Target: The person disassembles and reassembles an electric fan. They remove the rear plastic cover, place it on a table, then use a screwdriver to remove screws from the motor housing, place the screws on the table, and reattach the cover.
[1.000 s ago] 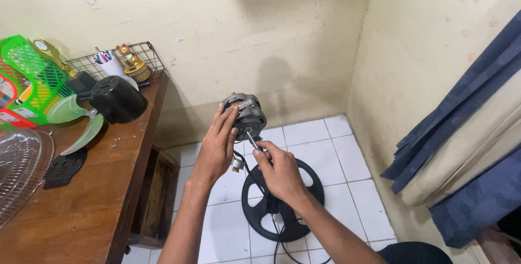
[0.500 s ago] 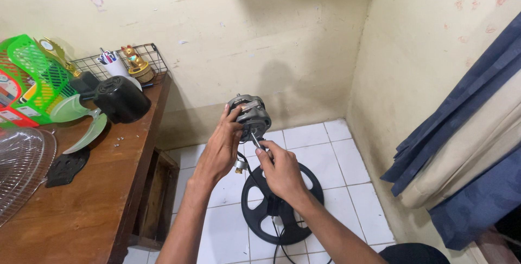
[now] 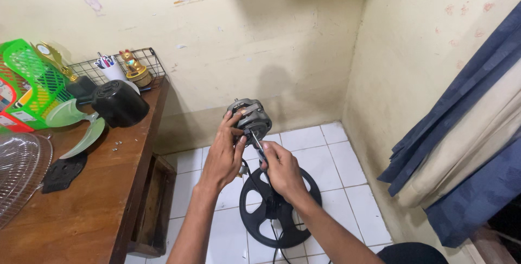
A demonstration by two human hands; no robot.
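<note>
A grey metal fan motor (image 3: 251, 115) stands on top of a fan stand whose round black base (image 3: 278, 210) rests on the white tiled floor. My left hand (image 3: 224, 156) grips the motor from the left side. My right hand (image 3: 281, 169) holds a screwdriver (image 3: 256, 143) whose tip is set against the motor's lower front. Thin wires hang from the motor between my hands.
A wooden table (image 3: 81, 199) stands at left with a black motor cover (image 3: 118, 103), a pale green fan blade (image 3: 81, 128), a clear fan grille (image 3: 19, 174), a green basket (image 3: 27, 82) and a wire rack (image 3: 122, 66). Blue curtain (image 3: 467, 134) hangs at right.
Both hands have stayed on the motor with only slight shifts; the camera view has drifted a little.
</note>
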